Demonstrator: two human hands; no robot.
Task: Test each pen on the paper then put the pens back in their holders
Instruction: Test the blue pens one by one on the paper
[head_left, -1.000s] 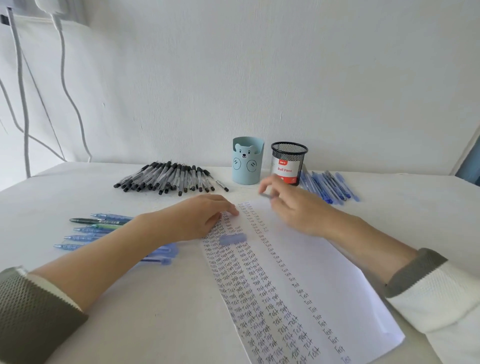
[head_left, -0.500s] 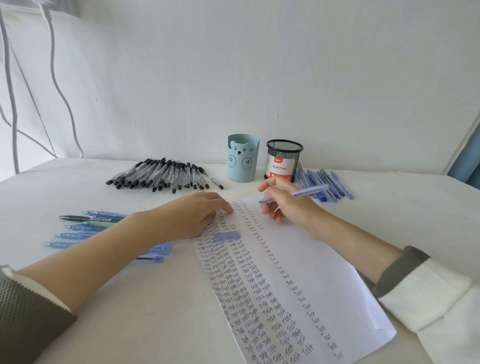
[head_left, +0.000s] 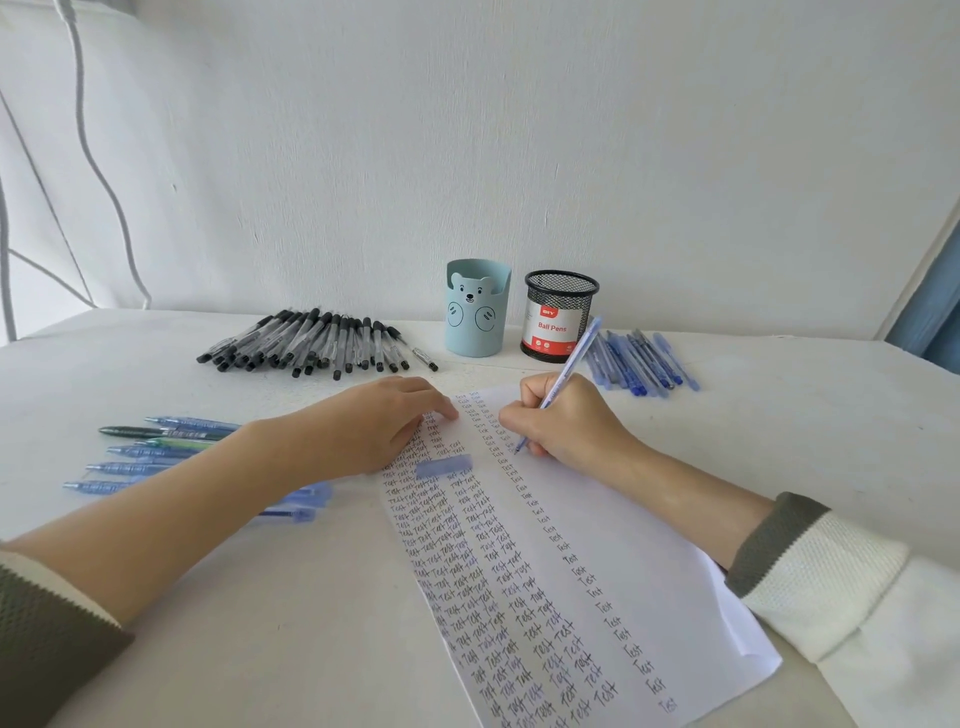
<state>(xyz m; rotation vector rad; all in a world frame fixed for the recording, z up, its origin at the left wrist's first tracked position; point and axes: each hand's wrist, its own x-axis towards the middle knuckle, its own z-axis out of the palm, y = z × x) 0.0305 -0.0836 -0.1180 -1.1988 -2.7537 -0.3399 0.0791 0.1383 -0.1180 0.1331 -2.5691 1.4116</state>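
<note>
The paper (head_left: 613, 545) lies slantwise on the worktop (head_left: 260, 634). Its far edge stops short of the holders and its near end runs out of view at the bottom. The right hand (head_left: 571, 426) rests on its far part, its fingers (head_left: 530, 397) clenched around a blue pen (head_left: 569, 371) whose tip meets the sheet beside the columns of "Test". The left hand (head_left: 374, 428) presses the paper's left edge flat, fingers (head_left: 436, 404) released and straight. A blue cap (head_left: 444, 465) lies on the paper just beside that hand.

Bare worktop opens to the paper's near left and along its right side. Farther left lies a spread of blue and green pens (head_left: 156, 447), partly under the forearm. Beyond the paper's far left is a row of black pens (head_left: 311, 340), and beyond its far right a heap of blue pens (head_left: 639, 361).

Past the far edge stand a pale blue bear holder (head_left: 477, 312) and, just beside it, a black mesh holder (head_left: 558, 319) labelled "Ball Pens". What they hold cannot be told from this angle.
</note>
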